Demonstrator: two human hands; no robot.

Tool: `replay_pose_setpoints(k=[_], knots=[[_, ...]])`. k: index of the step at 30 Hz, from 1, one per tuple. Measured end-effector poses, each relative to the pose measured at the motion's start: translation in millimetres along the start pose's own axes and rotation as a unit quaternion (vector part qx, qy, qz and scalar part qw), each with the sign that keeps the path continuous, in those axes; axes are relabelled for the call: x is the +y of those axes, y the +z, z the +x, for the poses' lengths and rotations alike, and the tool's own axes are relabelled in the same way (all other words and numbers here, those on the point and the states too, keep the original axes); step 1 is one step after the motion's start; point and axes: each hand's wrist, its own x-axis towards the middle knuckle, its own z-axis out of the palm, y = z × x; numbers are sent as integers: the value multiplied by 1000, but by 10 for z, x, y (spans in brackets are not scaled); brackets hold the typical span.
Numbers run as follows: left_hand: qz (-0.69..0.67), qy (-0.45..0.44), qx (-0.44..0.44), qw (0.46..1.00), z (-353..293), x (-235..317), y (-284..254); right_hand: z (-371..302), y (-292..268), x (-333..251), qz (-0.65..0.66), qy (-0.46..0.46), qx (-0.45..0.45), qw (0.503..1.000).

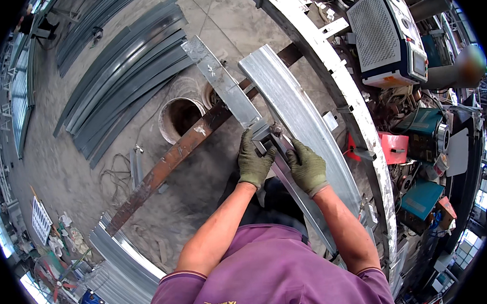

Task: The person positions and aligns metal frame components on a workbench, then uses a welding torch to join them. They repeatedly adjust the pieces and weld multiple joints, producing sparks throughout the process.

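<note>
White round plastic-looking bucket (pixel 166 124) stood beside a rusty brown steel beam (pixel 171 159); interior dark, contents indistinct. Olive-gloved left hand (pixel 255 163) and right hand (pixel 308 168) gripped a small grey rectangular metal piece (pixel 261 133) between them, at the near end of a long silver metal bar (pixel 221 82), its axis slanting away leftward.

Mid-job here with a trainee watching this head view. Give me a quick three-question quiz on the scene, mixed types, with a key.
1. True or false: the left hand and the right hand both wear green gloves.

2. Multiple choice: on which side of the hands is the round bucket?
A) the person's right
B) the person's left
C) directly between them

3. Fill in the blank: the long beam crossing beneath the narrow grey metal bar is ____ in colour.

Key: 1. True. 2. B. 3. Rusty brown.
</note>
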Motion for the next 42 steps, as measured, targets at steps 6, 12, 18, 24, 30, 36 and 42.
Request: replay_pose_setpoints(k=[6,12,18,24,30,36,42], knots=[[71,10,23,997,-24,3,-47,-117,85,121,178,36,33,983],[85,-2,21,996,-9,43,-38,-271,23,21,331,190,-75,921],[47,16,27,998,27,35,-25,-119,142,48,258,140,-95,951],[68,25,23,997,34,-41,2,-158,245,134,213,134,-114,961],[136,77,29,987,24,-108,-61,-261,-75,-4,285,114,29,951],[164,87,25,982,42,-63,-62,-174,-213,-225,36,-58,65,996],[199,147,17,969,77,-240,-58,-204,150,-237,-15,-34,27,999]])
